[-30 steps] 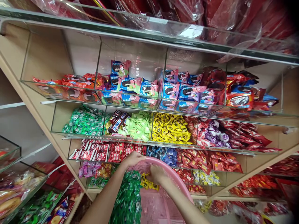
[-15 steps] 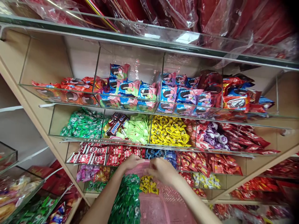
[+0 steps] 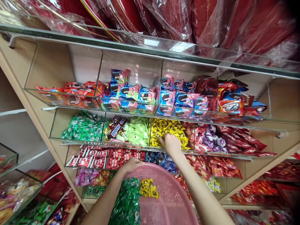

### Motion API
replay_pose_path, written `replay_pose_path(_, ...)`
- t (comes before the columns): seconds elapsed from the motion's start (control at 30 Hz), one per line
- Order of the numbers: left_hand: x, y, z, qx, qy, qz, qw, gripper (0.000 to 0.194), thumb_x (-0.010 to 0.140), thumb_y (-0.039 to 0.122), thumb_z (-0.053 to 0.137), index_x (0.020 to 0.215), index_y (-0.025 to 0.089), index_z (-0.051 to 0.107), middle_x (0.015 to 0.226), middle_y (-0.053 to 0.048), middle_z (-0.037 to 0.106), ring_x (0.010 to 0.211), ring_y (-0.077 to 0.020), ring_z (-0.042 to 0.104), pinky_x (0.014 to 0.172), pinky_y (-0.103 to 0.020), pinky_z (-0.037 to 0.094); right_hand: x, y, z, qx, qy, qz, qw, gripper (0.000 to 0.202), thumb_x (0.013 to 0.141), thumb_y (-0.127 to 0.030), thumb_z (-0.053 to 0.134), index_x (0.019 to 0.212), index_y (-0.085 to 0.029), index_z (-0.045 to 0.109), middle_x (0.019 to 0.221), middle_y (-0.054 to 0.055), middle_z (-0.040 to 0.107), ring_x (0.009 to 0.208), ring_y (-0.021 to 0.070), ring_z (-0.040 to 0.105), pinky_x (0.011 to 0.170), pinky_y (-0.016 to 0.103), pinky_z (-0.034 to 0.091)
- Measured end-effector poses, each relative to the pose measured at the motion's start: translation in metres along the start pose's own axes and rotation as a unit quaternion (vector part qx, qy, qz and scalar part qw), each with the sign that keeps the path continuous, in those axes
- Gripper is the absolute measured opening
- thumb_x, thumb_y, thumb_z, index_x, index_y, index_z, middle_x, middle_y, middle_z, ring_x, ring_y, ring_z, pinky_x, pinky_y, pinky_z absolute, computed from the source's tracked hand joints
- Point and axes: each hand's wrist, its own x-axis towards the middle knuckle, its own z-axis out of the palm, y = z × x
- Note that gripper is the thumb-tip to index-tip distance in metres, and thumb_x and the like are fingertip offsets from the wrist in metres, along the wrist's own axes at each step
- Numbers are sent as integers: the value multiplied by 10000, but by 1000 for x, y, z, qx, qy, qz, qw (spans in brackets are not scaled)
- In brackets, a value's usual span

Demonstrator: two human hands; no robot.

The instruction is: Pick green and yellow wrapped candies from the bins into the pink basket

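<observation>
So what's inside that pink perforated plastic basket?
The basket holds a large heap of shiny green packets and a small cluster of yellow packets. Whatever is beneath them is covered, and the left forearm hides part of its left side.

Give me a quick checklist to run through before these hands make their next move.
1. Left hand on the rim of the pink basket: ok.
2. Right hand at the shelf's yellow-wrapped sweets: ok.
3. Right hand gripping any sweets: cannot tell; its grasp is hidden.
4. Green packets and small yellow pile inside the basket: ok.
5. Basket supported from below: cannot tell; its underside is out of sight.
</observation>
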Motion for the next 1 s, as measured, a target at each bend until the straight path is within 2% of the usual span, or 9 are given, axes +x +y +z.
replay_pose_path(0.2,0,1,-1,12,4,4,1000,503,608,640,503,498,157,415,470,59,319,476,-66,287,449,-199,191,9,-4,7,-11,-19,16,1000,343,842,-344,364,877,-121,622,856,140,630,810,237,603,629,288,410)
replay_pose_path(0.33,2,-2,-1,-3,-1,2,1000,500,609,638,509,529,145,475,480,56,359,477,-68,306,458,-199,212,7,0,10,-1,-5,8,1000,316,829,-352,390,875,-137,616,848,131,628,806,236,600,619,287,400)
replay_pose_path(0.5,3,-5,-1,7,0,4,1000,500,621,629,505,552,134,519,488,49,386,487,-72,326,465,-195,232,-2,0,-1,46,23,-5,999,309,826,-375,395,819,-157,613,789,105,628,739,210,590,581,270,359)
replay_pose_path(0.57,4,-6,-1,10,-2,6,1000,499,629,624,499,569,130,536,492,47,394,494,-73,330,464,-192,232,-10,-3,-12,99,35,-34,994,303,820,-397,410,819,-167,608,761,78,622,697,180,574,579,255,343)
replay_pose_path(0.67,4,-7,0,-4,-6,4,1000,487,644,609,496,602,126,545,515,47,402,505,-72,337,464,-190,233,-32,-7,-27,201,30,-124,971,277,819,-399,428,834,-175,590,697,26,599,625,127,528,581,228,325)
replay_pose_path(0.77,4,-6,0,-16,-5,9,1000,488,632,613,506,590,127,524,523,50,381,505,-67,326,463,-192,228,-59,-9,-26,263,-46,-226,937,233,820,-358,437,807,-178,584,661,-3,582,591,101,491,569,212,310)
replay_pose_path(0.83,4,-6,0,-2,-1,30,1000,497,625,621,507,544,131,491,510,56,342,498,-61,294,458,-195,206,-74,-9,-11,250,-135,-261,923,203,801,-326,460,761,-178,593,639,-10,582,580,98,489,552,209,303)
replay_pose_path(0.9,4,-6,0,10,0,37,999,506,629,632,498,527,136,475,497,60,316,486,-58,271,454,-199,190,-84,-7,13,191,-217,-247,925,174,768,-292,493,712,-173,607,648,4,604,608,112,523,551,211,314)
replay_pose_path(1.0,4,-8,0,9,-4,19,1000,517,637,647,480,574,136,515,493,58,347,474,-64,285,457,-202,203,-92,-6,50,74,-276,-170,943,151,733,-241,525,761,-150,642,826,83,659,793,188,592,638,239,379)
